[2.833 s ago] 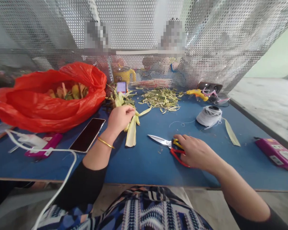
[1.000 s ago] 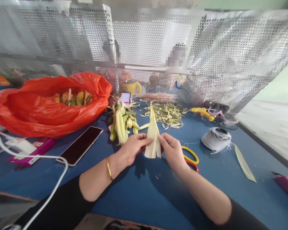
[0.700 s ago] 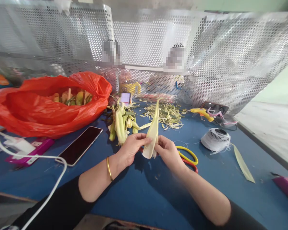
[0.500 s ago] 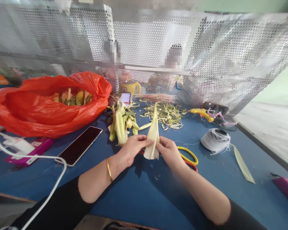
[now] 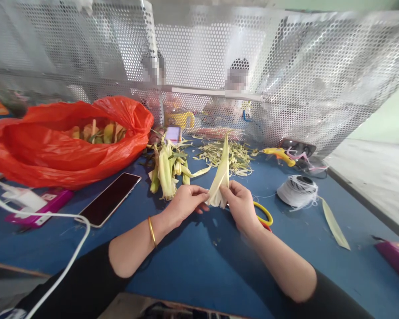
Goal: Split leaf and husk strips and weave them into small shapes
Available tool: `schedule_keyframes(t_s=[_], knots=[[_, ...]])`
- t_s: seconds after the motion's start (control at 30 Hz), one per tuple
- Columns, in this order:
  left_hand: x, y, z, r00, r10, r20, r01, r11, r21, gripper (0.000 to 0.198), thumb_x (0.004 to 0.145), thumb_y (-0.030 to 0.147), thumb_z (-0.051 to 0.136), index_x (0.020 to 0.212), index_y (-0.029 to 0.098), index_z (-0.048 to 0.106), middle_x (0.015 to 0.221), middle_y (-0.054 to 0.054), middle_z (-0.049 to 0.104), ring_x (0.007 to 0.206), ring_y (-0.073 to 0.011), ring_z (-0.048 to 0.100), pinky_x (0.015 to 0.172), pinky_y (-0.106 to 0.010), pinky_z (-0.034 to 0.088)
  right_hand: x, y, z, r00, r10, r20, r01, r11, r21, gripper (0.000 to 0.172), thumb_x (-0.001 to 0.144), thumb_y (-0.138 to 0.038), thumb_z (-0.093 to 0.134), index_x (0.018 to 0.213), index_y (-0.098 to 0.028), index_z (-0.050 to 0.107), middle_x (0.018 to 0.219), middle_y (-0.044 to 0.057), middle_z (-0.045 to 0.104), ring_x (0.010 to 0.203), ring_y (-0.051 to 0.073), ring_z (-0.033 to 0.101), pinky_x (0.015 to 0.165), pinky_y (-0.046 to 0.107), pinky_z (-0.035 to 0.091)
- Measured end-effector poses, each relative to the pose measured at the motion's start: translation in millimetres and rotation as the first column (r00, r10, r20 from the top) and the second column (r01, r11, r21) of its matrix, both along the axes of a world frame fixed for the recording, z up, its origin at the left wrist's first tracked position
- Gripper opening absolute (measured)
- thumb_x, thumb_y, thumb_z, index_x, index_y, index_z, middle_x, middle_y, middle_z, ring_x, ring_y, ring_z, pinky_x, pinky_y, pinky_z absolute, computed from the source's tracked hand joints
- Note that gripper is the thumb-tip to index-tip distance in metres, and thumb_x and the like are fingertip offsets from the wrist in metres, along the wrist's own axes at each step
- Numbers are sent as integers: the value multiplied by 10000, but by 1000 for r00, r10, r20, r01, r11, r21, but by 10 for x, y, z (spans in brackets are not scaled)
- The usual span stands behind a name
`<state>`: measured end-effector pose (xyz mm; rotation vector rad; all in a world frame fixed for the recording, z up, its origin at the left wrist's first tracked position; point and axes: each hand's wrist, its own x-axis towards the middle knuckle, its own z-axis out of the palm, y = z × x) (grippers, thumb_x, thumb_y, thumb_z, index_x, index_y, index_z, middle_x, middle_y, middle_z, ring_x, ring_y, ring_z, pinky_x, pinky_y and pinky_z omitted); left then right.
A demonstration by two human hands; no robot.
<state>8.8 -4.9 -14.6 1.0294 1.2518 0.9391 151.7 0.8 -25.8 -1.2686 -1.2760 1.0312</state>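
Observation:
A pale corn husk (image 5: 221, 175) stands upright between my hands, its pointed tip up and its wide end low. My left hand (image 5: 188, 199) pinches the lower left edge of it. On the other side, my right hand (image 5: 240, 204) grips the husk between thumb and fingers. Scissors with yellow and red handles (image 5: 265, 213) lie on the blue table, partly hidden behind my right hand. Beyond my left hand is a bunch of green and pale husks (image 5: 166, 170). Behind the held husk spreads a pile of husk shreds (image 5: 234, 155).
A red plastic bag (image 5: 86, 164) with husk pieces sits at the left, near a phone (image 5: 111, 199), a purple power strip (image 5: 43, 208) and a white cable (image 5: 83, 239). White thread spool (image 5: 295, 192), husk strip (image 5: 334, 223) and yellow glue gun (image 5: 279, 155) are right. A perforated metal screen (image 5: 202, 53) stands behind.
The husk has tilted to the right, and its tip has moved right and up. My right hand has shifted slightly right; both hands still hold the husk. The camera view has shifted a little.

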Motion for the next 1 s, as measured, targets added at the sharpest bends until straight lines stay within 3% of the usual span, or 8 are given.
schedule_keyframes(t_s=[0.2,0.33,0.47,0.67,0.8,1.0], knots=[[-19,20,2,998,44,-36,-41,996,77,133,758,61,575,722,143,674,529,23,618,442,-82,572,418,-166,415,50,52,-22,996,-21,82,19,999,28,318,731,-465,587,608,-191,483,513,-51,458,493,92,378,467,226,294],[-59,25,3,984,-7,177,10,1000,-11,39,702,145,634,699,140,673,573,-10,642,468,-96,579,447,-188,448,87,74,-31,978,-2,209,-10,998,57,281,765,-436,545,629,-197,484,541,-42,454,520,104,378,483,234,293],[-79,20,-3,939,-63,338,86,995,-53,208,645,312,749,699,126,676,601,-37,651,512,-108,586,506,-212,475,50,7,6,923,25,383,-76,990,120,281,783,-383,502,582,-215,404,516,-50,392,515,103,324,481,235,257],[-74,29,-5,933,29,358,-16,999,-37,290,600,358,815,716,130,678,647,-23,659,577,-105,598,561,-205,461,-6,-109,71,688,26,725,-220,960,175,275,803,-322,453,586,-222,317,488,-49,379,472,108,289,495,249,199],[-79,49,9,936,107,335,-103,994,-31,277,644,367,788,672,130,646,518,40,539,423,-42,452,424,-173,338,13,-100,63,519,-49,853,-232,953,196,256,857,-304,420,620,-212,393,523,-22,452,481,117,354,509,251,187],[-119,30,82,932,30,362,-4,997,-72,281,668,368,772,666,128,625,489,67,431,354,-7,309,348,-164,183,167,8,128,210,-277,938,-208,924,320,236,903,-241,393,758,-176,568,677,48,613,486,126,434,511,289,148]])
